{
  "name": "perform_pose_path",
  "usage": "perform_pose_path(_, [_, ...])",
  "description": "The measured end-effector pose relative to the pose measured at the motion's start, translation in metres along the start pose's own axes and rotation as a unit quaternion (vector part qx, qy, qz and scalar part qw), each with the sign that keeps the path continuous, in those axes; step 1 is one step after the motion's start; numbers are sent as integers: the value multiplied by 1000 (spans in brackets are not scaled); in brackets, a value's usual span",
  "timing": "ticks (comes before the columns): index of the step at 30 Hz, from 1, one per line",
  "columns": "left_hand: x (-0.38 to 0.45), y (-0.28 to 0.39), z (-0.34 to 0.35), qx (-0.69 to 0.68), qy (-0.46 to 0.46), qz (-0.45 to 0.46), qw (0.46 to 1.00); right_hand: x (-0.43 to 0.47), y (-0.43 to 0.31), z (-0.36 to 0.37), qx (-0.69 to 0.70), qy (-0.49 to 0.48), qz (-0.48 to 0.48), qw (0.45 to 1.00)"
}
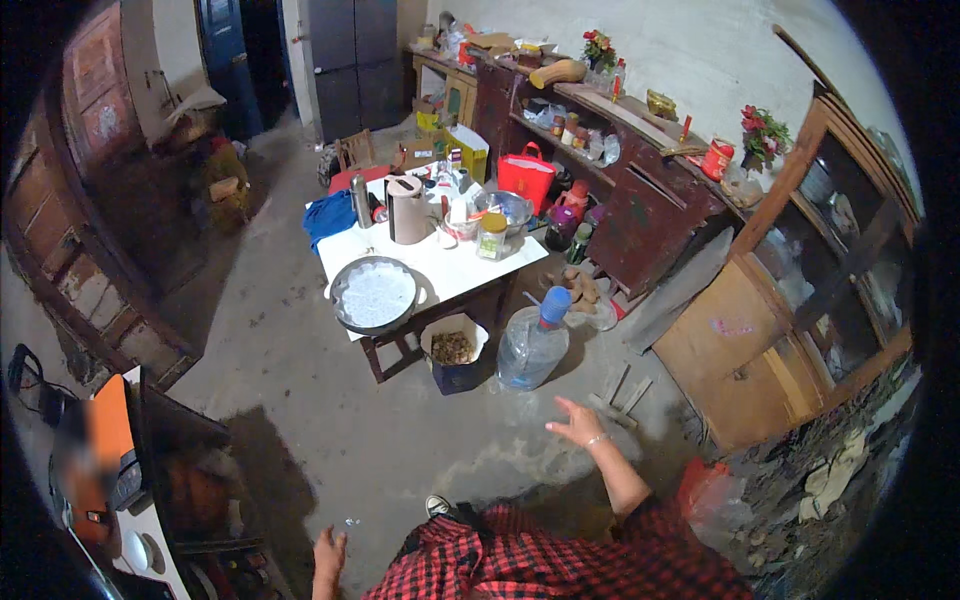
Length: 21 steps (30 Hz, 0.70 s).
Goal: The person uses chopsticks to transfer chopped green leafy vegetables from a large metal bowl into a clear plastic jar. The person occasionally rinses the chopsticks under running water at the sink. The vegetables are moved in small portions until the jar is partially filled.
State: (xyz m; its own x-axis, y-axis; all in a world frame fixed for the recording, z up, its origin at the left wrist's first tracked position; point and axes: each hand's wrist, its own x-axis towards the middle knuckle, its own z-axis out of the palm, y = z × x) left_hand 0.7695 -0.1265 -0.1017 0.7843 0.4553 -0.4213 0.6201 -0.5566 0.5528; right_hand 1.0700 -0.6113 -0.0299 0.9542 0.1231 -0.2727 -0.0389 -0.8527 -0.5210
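Note:
My right hand [577, 422] is stretched out over the floor with fingers apart and nothing in it; a bracelet circles the wrist. Nearest to it stands a large clear plastic water jug [529, 351] with a blue cap. My left hand [329, 553] hangs low over the floor, thumb apart from the fingers, holding nothing. Ahead is a white-topped table [360, 247]. At its near corner sits a round dark pan [374, 294] with a pale, wrinkled-edged lining. A dark bin [455, 360] with brownish scraps inside stands between table and jug.
An electric kettle [406, 211], a steel flask [361, 201] and a yellow-lidded jar [492, 237] crowd the table. A dark red cabinet [637, 217] lines the wall. At right leans a wooden glass-doored cupboard [757, 330]. A small wooden stand [619, 401] lies past my right hand.

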Motion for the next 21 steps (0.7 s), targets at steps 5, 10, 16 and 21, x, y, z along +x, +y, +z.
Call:
perform_pose_path(5, [76, 154, -41, -353, -86, 18, 931, 156, -2, -51, -91, 70, -67, 991])
perform_pose_path(10, [113, 195, -17, -331, 13, -62, 941, 365, -20, -94, -171, 99, -104, 975])
perform_pose_path(16, [110, 272, 49, -339, 8, -243, 909, 581, -55, -117, -231, 27, -60, 971])
perform_pose_path(21, [115, 348, 78, -358, 52, -212, 908, 672, -71, -88, -232, -25, -58, 971])
